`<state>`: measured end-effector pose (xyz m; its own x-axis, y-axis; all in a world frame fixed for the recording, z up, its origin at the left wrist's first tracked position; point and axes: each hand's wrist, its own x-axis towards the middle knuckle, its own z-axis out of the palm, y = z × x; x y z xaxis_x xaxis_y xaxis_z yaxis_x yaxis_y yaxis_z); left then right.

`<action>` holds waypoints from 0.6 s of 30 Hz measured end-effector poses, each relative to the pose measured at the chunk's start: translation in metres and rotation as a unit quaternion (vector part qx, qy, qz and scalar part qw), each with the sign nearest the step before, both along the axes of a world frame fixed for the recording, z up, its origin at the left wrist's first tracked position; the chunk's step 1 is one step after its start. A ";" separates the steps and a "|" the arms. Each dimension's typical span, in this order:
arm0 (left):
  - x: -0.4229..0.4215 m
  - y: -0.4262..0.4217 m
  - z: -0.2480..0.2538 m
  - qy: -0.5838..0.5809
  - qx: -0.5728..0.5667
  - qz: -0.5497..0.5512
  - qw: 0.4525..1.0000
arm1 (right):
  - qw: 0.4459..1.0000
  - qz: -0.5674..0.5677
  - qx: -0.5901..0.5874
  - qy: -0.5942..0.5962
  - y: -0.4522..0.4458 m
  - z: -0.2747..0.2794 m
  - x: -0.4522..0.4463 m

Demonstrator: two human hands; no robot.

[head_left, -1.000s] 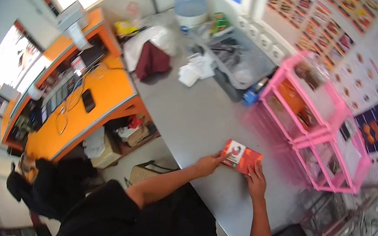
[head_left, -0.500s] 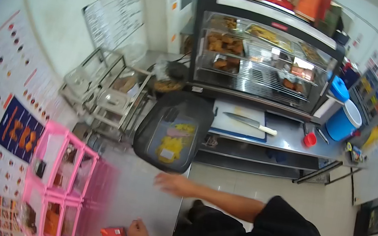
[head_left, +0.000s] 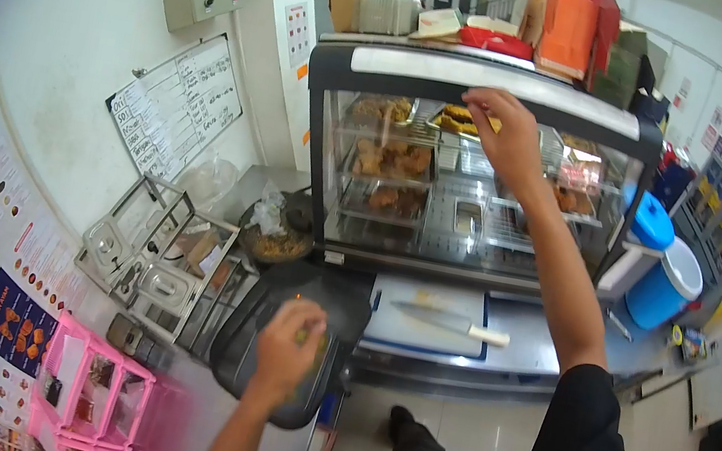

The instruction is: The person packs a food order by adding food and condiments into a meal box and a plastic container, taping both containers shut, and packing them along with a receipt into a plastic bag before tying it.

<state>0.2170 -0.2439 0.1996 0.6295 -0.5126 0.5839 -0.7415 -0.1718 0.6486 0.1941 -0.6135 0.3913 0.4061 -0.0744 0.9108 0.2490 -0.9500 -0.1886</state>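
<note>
My left hand (head_left: 287, 346) is over the black tub (head_left: 241, 328) with its fingers curled together. A small greenish-yellow patch shows by those fingers, too small to name. My right hand (head_left: 504, 137) is raised before the upper front of the glass display case (head_left: 460, 264), thumb and fingers apart, holding nothing. Fried food (head_left: 392, 160) lies on trays inside the case. Below the case, a knife (head_left: 446, 320) with a white handle rests on a white cutting board (head_left: 391, 329).
A pink rack (head_left: 95, 391) stands at the lower left, with a metal stand of lidded containers (head_left: 166, 288) above it. Boxes (head_left: 569, 30) sit on the case. A blue cooler (head_left: 664, 289) is at the right.
The view has swung from the counter to the display case. My hands have left the red packet, now out of view. My right hand has risen to the case; my left is over the tub.
</note>
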 end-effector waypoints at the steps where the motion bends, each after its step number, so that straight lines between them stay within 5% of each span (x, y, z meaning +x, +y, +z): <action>1: 0.027 -0.033 0.025 -0.057 -0.034 -0.002 0.998 | 0.999 0.005 -0.038 -0.013 -0.024 0.020 0.028; 9: 0.198 -0.229 0.207 -0.268 -0.072 0.064 0.959 | 0.984 0.069 -0.138 0.091 -0.142 0.167 0.260; 18: 0.316 -0.350 0.267 -0.343 0.064 0.239 0.906 | 0.919 0.085 -0.231 0.308 -0.194 0.208 0.338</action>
